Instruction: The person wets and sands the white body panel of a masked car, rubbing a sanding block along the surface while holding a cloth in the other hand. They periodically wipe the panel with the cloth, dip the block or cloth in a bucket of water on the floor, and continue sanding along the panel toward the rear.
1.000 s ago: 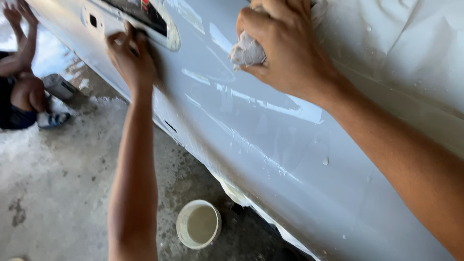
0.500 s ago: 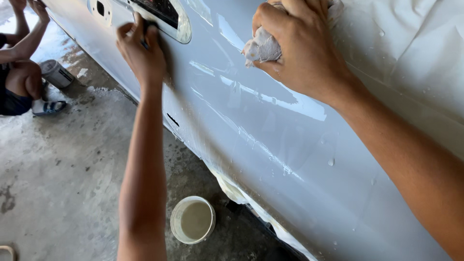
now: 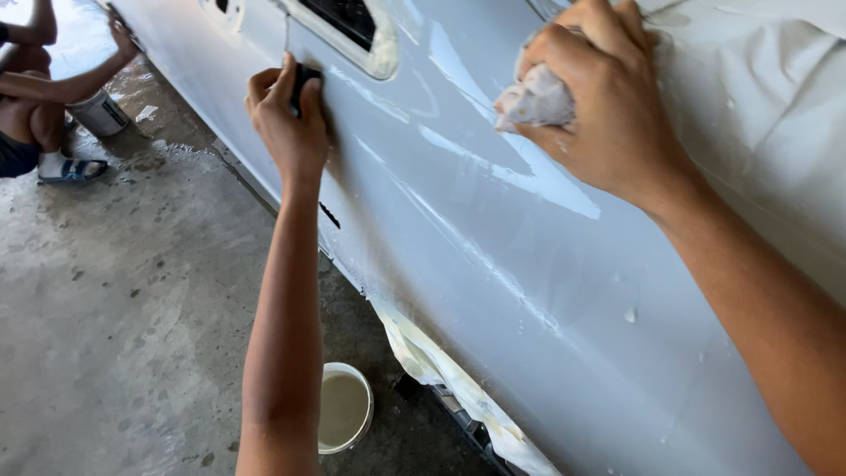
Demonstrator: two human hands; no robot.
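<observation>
Two hands work on a wet, pale car panel (image 3: 546, 291).

The left hand (image 3: 286, 123) presses a small dark block (image 3: 302, 81) flat against the panel, its grip clamped on the block, which is mostly hidden by the fingers. The right hand (image 3: 608, 106) has its grip closed around a crumpled white rag (image 3: 533, 99) held on the panel higher up. A white bucket (image 3: 345, 407) stands on the floor, partly behind the forearm. Another person (image 3: 35, 115) crouches at the far left, cut off by the edge.

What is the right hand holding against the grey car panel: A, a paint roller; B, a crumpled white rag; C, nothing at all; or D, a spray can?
B: the right hand clutches a crumpled white rag against the grey car panel, while the left hand presses a small dark block on it.
</observation>
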